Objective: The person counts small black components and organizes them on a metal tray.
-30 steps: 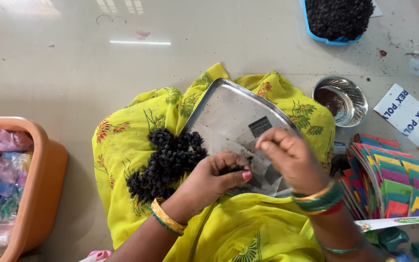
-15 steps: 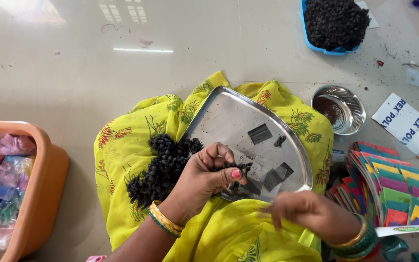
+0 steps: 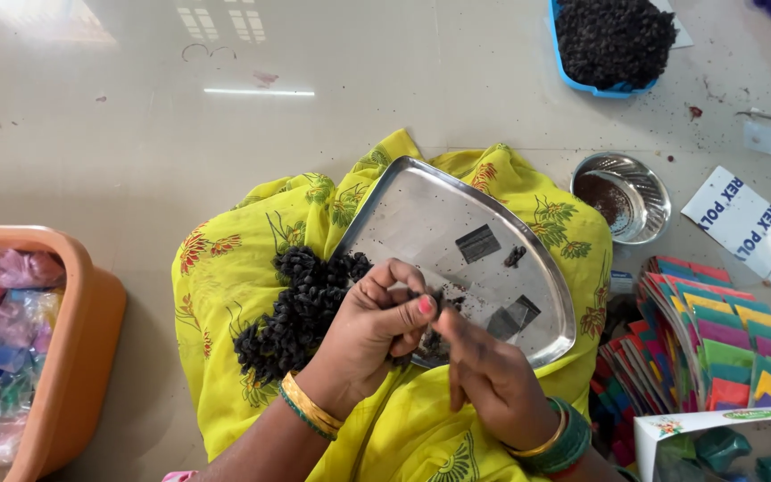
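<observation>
A shiny steel tray [image 3: 421, 214] rests tilted on yellow floral cloth [image 3: 225, 295] over my lap. A pile of small black curled beads [image 3: 301, 303] lies on the cloth at the tray's left edge. My left hand [image 3: 377, 335] sits at the tray's near edge, fingers curled around a few black pieces. My right hand [image 3: 493, 379] is just beside it, fingertips touching the left hand's fingers at the same black bits. Small dark squares [image 3: 477, 243] and a black clump [image 3: 515, 256] lie on the tray.
An orange tub [image 3: 82, 348] of coloured plastic packets stands at the left. A blue tray [image 3: 613, 40] of black beads is at the top right, a small steel bowl [image 3: 644, 192] below it. Stacked colourful packets [image 3: 716, 339] and an open box [image 3: 725, 442] sit at the right.
My right hand went from the tray down to the right, then came back to meet my left hand at the tray's near edge. The left hand stayed put.
</observation>
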